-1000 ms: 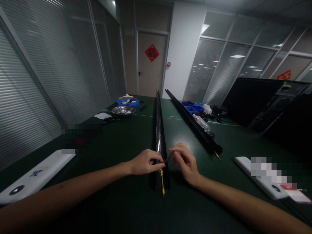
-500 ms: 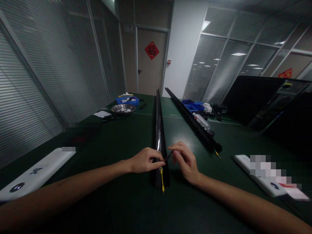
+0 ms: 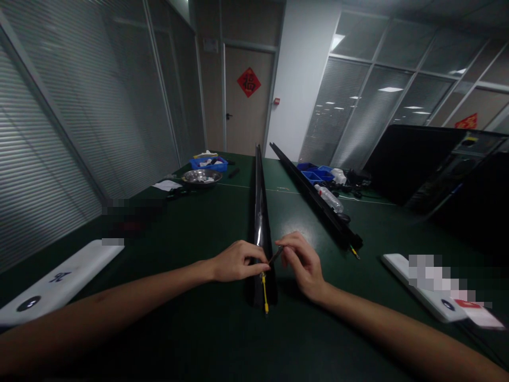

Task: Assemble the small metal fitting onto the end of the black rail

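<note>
A long glossy black channel-shaped rail runs away from me down the middle of the table. Over its near end my left hand is closed, thumb and forefinger pinched around something too small to make out. My right hand is closed on one end of a slim dark metal tool, just right of the rail. The tool slants down to my left fingertips. Below those fingertips a short yellow wire with a lug at its end lies along the rail's near end.
A second black rail lies to the right, beside a plastic bottle and blue bins. Back left are a metal bowl and a blue tray. White devices flank my arms. Large dark panels stand at right.
Both hands keep almost the same place and grip. The tool and the yellow wire have barely moved; the view has shifted slightly.
</note>
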Demonstrator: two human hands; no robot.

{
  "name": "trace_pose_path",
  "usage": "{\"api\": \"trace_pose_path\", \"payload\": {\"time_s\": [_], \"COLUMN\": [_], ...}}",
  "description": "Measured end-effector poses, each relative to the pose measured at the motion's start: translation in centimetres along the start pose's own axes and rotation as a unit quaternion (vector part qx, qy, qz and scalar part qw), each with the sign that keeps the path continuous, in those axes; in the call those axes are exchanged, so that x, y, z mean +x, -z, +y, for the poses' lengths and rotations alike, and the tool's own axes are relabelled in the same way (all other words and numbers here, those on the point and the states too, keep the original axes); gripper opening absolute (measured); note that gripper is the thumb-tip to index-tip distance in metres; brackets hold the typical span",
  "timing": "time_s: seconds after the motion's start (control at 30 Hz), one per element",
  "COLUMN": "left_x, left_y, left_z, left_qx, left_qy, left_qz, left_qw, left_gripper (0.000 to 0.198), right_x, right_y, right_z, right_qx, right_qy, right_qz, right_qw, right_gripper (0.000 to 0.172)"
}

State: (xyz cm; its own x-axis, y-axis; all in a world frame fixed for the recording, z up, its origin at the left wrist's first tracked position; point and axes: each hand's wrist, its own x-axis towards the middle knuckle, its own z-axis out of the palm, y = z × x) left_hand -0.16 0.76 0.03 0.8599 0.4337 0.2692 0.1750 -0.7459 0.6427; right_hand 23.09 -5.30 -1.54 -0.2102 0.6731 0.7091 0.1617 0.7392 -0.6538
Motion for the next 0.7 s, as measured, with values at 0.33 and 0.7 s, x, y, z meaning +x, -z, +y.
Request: {"api": "trace_pose_path", "payload": {"time_s": [0.33, 0.7], "left_x": [0.09, 0.03], "left_y": [0.01, 0.07], "left_z": [0.00, 0.05], "left_qx": [-0.005, -0.013], "left_qy": [-0.004, -0.006], "left_qz": [0.002, -0.004], "left_qw": [1.000, 1.000], "left_gripper": [0.023, 0.022], "right_x": [-0.19, 0.20], "right_y": [0.09, -0.02], "right_z": [0.14, -0.57], "right_qx": [-0.021, -0.036], "right_qy": [0.009, 0.035], "right_qz": [0.003, 0.000], "right_qw": [1.000, 0.999], "right_gripper": [0.023, 0.024]}}
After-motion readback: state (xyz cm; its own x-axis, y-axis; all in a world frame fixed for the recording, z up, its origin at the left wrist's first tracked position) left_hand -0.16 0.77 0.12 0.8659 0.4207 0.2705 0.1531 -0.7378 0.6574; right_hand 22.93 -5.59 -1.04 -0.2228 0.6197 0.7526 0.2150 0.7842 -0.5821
